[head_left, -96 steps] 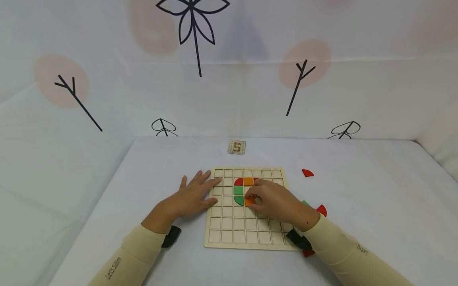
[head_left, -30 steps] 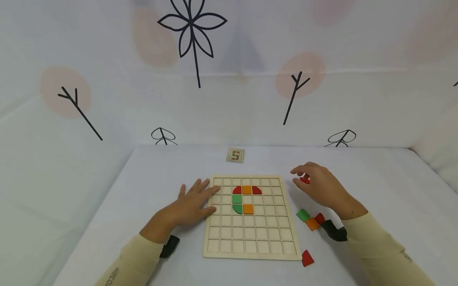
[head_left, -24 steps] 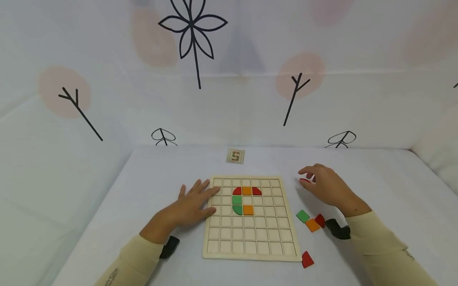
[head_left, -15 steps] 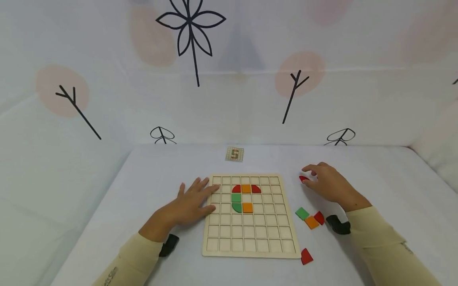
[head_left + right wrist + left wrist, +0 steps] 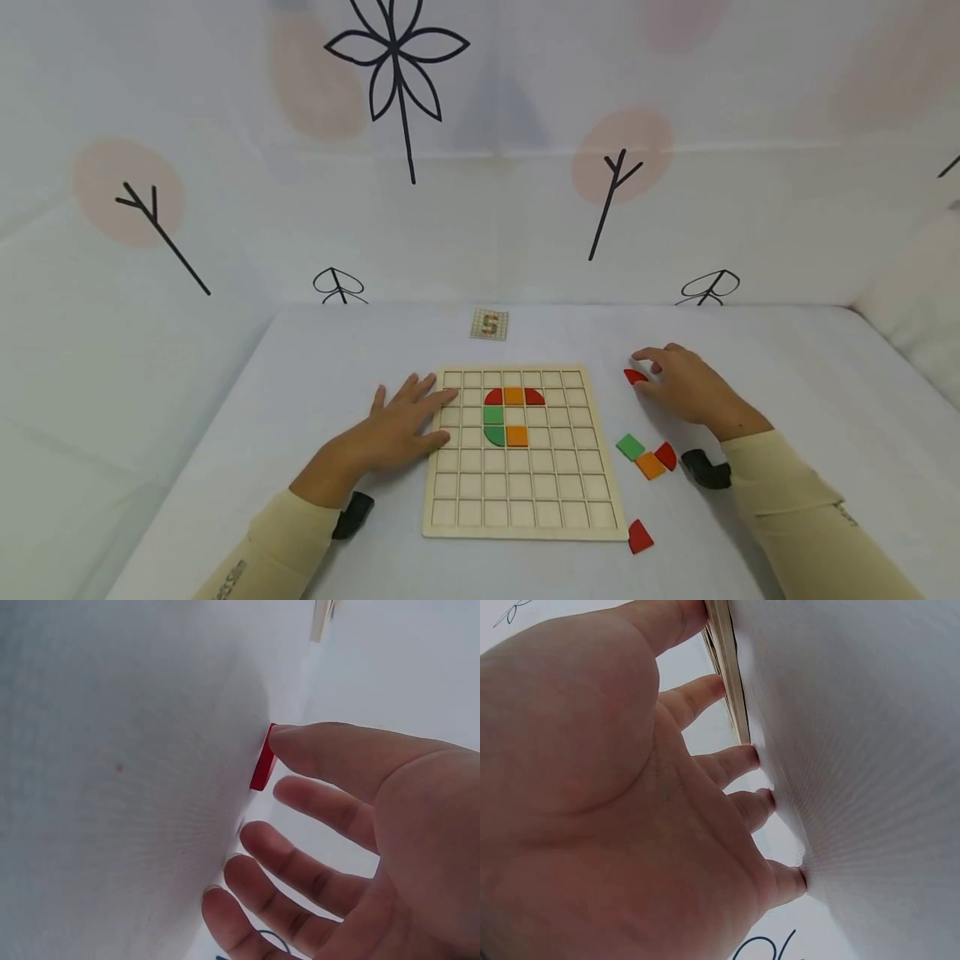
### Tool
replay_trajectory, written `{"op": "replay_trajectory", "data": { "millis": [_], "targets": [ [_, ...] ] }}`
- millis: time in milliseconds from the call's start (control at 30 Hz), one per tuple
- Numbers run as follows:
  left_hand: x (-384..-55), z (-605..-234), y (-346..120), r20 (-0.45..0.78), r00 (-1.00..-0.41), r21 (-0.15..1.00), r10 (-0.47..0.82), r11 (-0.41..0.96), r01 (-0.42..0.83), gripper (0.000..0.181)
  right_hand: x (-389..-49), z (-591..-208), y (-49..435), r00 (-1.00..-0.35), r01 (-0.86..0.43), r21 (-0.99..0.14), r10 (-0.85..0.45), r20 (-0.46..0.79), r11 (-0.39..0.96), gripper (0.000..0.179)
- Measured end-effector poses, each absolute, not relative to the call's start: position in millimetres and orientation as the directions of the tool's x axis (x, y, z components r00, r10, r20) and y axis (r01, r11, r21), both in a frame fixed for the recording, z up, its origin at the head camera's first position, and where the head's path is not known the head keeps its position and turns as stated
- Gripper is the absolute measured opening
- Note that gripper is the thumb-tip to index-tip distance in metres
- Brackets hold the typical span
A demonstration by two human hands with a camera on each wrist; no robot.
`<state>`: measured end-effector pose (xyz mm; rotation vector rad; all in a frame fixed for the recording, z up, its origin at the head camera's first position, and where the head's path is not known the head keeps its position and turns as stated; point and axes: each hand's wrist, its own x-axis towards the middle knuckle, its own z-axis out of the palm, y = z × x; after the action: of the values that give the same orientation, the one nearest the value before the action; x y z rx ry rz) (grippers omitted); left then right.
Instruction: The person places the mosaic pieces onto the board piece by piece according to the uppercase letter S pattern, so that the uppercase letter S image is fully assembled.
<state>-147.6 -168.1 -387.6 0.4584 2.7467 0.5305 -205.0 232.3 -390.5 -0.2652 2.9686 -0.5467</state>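
Observation:
My left hand lies spread at the left edge of the wooden grid board; its thumb and index finger touch the frame, as the left wrist view of the hand also shows. On the board sit red quarter-circles, orange squares, a green square and a green quarter-circle. Right of the board, my right hand is over a loose red quarter-circle. In the right wrist view its thumb touches that red piece, while the other fingers stay apart from it, loosely bent.
Beside the board's right edge lie a green square, an orange square and a red quarter-circle. Another red quarter-circle lies near the lower right corner. Behind the board is a small pattern card showing an S shape.
My right hand has left the board, where an orange square now lies uncovered, and moved right to the loose red quarter-circle. Its fingers have lately drawn back slightly. The left hand stays put.

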Motion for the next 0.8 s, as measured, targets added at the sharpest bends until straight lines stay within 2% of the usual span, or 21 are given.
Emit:
{"op": "replay_trajectory", "data": {
  "millis": [467, 800],
  "targets": [
    [-148.6, -390.0, -168.6, -0.234, -0.905, 0.399, 0.355, 0.884, 0.244, 0.065, -204.8, -391.9, 228.8, -0.979, -0.169, -0.326, -0.196, -0.051, 0.930, 0.032],
    [-148.2, -390.6, -170.0, -0.230, -0.905, 0.400, 0.358, 0.883, 0.247, 0.065, -202.2, -389.4, 226.3, -0.978, -0.172, -0.358, -0.202, -0.048, 0.918, 0.025]
  ]
}}
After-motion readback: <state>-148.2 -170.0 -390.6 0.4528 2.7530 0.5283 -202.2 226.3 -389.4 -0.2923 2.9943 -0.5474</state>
